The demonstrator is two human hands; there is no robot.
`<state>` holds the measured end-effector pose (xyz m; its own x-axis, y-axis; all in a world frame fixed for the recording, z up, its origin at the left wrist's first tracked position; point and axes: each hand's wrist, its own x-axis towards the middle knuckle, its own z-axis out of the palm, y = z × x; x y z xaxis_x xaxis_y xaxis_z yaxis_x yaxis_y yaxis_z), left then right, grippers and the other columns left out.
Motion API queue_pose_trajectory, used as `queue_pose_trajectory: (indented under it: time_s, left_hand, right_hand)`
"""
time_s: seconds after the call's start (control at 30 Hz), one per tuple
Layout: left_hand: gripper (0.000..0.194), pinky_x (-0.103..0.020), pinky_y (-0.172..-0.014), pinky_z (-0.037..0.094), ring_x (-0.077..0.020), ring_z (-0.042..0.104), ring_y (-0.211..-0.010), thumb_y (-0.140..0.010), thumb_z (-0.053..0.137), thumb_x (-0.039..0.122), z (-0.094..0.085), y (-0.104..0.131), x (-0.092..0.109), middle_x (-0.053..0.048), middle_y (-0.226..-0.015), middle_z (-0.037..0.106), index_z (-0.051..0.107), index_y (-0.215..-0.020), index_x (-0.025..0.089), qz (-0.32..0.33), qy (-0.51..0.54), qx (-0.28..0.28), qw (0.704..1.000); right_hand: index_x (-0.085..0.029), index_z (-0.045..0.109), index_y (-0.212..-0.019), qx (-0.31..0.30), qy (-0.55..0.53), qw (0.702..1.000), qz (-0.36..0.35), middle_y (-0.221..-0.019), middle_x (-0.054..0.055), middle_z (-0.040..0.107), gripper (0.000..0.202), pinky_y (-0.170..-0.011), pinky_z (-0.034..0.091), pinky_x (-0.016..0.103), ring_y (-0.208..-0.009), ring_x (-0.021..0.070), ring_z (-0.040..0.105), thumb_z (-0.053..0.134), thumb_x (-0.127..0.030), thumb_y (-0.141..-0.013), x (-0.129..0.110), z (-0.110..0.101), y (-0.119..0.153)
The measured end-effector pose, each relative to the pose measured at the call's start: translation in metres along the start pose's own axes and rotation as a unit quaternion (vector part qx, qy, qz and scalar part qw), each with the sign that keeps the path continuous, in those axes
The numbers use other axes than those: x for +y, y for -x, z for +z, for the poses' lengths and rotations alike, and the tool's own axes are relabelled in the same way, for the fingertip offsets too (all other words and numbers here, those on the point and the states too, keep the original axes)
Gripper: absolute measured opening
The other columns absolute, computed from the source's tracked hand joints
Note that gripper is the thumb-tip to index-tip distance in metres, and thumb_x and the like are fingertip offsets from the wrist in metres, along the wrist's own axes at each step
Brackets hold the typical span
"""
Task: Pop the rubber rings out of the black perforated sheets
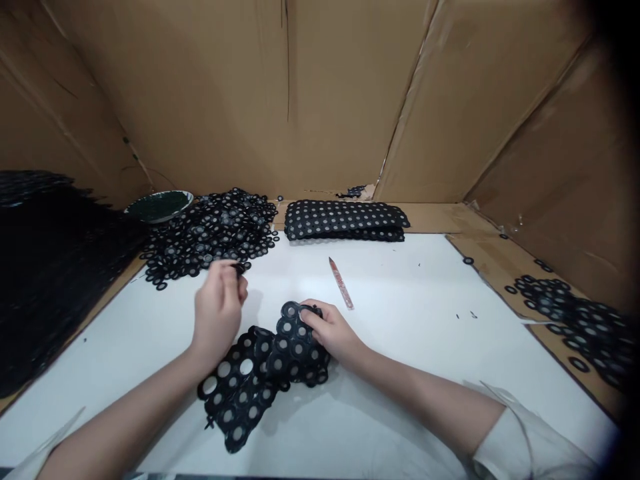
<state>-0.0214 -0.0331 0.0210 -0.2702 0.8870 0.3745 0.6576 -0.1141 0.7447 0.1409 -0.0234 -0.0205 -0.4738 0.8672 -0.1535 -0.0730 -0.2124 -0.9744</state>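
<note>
My right hand (pixel 327 327) pinches the upper right corner of a black sheet (pixel 283 347) of joined rings, which lies folded over and twisted on the white tabletop. My left hand (pixel 220 303) is raised to the left of that corner, its fingers closed on a small black piece (pixel 240 269), mostly hidden by the fingers. Just behind my left hand is a heap of loose black rings (pixel 215 227). A pointed reddish tool (pixel 341 283) lies beyond my right hand, touched by neither hand.
A folded black ring sheet (pixel 345 220) rests at the back by the cardboard wall (pixel 350 100). A green-filled dish (pixel 160 205) stands back left, beside a large black stack (pixel 55 267). More rings (pixel 580 323) lie on the right along the cardboard edge.
</note>
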Motion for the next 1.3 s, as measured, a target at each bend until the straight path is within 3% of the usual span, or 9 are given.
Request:
queue_pose_trajectory:
  time_s: [0.13,0.3,0.77,0.97,1.03,1.07,1.13,1.17,1.3]
  left_hand:
    - [0.018,-0.027,-0.062,0.044,-0.0148,0.058,-0.07,-0.086,0.033,0.031,0.01,0.013,-0.004,-0.002,-0.08,0.059,0.044,-0.095,0.019,0.105,-0.112,-0.144,0.978]
    - [0.021,-0.031,-0.068,0.047,-0.0184,0.059,-0.082,-0.087,0.031,0.032,0.016,0.02,-0.009,-0.006,-0.092,0.058,0.042,-0.099,0.019,0.177,-0.16,-0.231,0.943]
    - [0.025,-0.03,-0.066,0.042,-0.018,0.057,-0.075,-0.088,0.024,0.035,0.008,0.014,0.005,-0.003,-0.082,0.059,0.043,-0.095,0.021,0.065,-0.05,-0.342,0.936]
    - [0.033,-0.028,-0.064,0.041,-0.0153,0.055,-0.067,-0.088,0.022,0.037,0.01,0.006,0.002,0.0,-0.071,0.058,0.048,-0.079,0.02,0.044,-0.035,-0.28,0.958]
    - [0.035,-0.027,-0.061,0.041,-0.0146,0.053,-0.064,-0.087,0.022,0.037,0.001,-0.01,-0.006,0.0,-0.068,0.056,0.051,-0.082,0.019,0.035,-0.064,-0.195,0.978]
    - [0.037,-0.027,-0.059,0.041,-0.0145,0.052,-0.064,-0.088,0.019,0.036,-0.006,-0.022,-0.013,0.0,-0.068,0.054,0.051,-0.085,0.017,0.021,-0.086,-0.111,0.99]
    - [0.04,-0.029,-0.064,0.04,-0.015,0.053,-0.071,-0.088,0.017,0.037,-0.021,-0.046,-0.032,0.0,-0.075,0.053,0.049,-0.098,0.016,0.03,-0.163,0.039,0.985]
    - [0.04,-0.031,-0.071,0.039,-0.0167,0.053,-0.081,-0.087,0.018,0.038,-0.027,-0.058,-0.043,0.0,-0.083,0.053,0.045,-0.105,0.016,0.051,-0.204,0.07,0.975]
    - [0.033,-0.039,-0.081,0.038,-0.0262,0.048,-0.097,-0.082,0.035,0.036,-0.031,-0.086,-0.087,-0.01,-0.097,0.051,0.046,-0.103,0.014,0.062,-0.269,0.064,0.959]
  right_hand:
    - [-0.017,0.042,-0.067,0.0,-0.016,0.999,-0.041,-0.048,-0.008,0.028,0.022,-0.039,0.017,0.02,-0.039,0.0042,0.026,0.045,-0.034,-0.08,0.002,-0.001,-0.002]
    - [-0.017,0.043,-0.068,-0.011,-0.023,0.998,-0.05,-0.048,-0.008,0.026,0.019,-0.037,0.016,0.02,-0.038,0.0034,0.024,0.043,-0.032,-0.081,0.005,0.001,-0.001]
    - [-0.02,0.045,-0.079,-0.013,0.03,0.997,-0.065,-0.053,-0.007,0.028,0.009,-0.041,0.023,0.019,-0.042,0.0052,0.031,0.039,-0.026,-0.082,0.002,0.002,0.006]
    - [-0.02,0.05,-0.086,-0.035,0.045,0.997,-0.057,-0.053,-0.007,0.034,0.016,-0.044,0.028,0.021,-0.041,0.0055,0.036,0.036,-0.027,-0.083,0.003,0.002,0.005]
    - [-0.019,0.049,-0.084,-0.016,0.032,0.998,-0.054,-0.053,-0.007,0.035,0.015,-0.044,0.027,0.021,-0.04,0.0054,0.036,0.036,-0.025,-0.081,0.002,0.002,0.003]
    - [-0.019,0.049,-0.083,-0.003,0.022,0.999,-0.047,-0.052,-0.007,0.035,0.013,-0.043,0.026,0.021,-0.039,0.0053,0.035,0.037,-0.024,-0.081,0.002,0.001,0.003]
    - [-0.019,0.048,-0.081,0.024,0.001,0.999,-0.029,-0.05,-0.008,0.034,0.011,-0.042,0.025,0.02,-0.038,0.0054,0.034,0.038,-0.023,-0.079,0.002,0.0,0.001]
    - [-0.019,0.047,-0.08,0.034,-0.011,0.999,-0.021,-0.049,-0.008,0.034,0.011,-0.042,0.025,0.02,-0.038,0.0058,0.034,0.039,-0.025,-0.079,0.003,-0.001,-0.001]
    - [-0.019,0.045,-0.075,0.055,-0.055,0.997,-0.015,-0.048,-0.005,0.044,0.021,-0.044,0.028,0.021,-0.044,0.009,0.038,0.043,-0.039,-0.078,0.008,-0.004,-0.007]
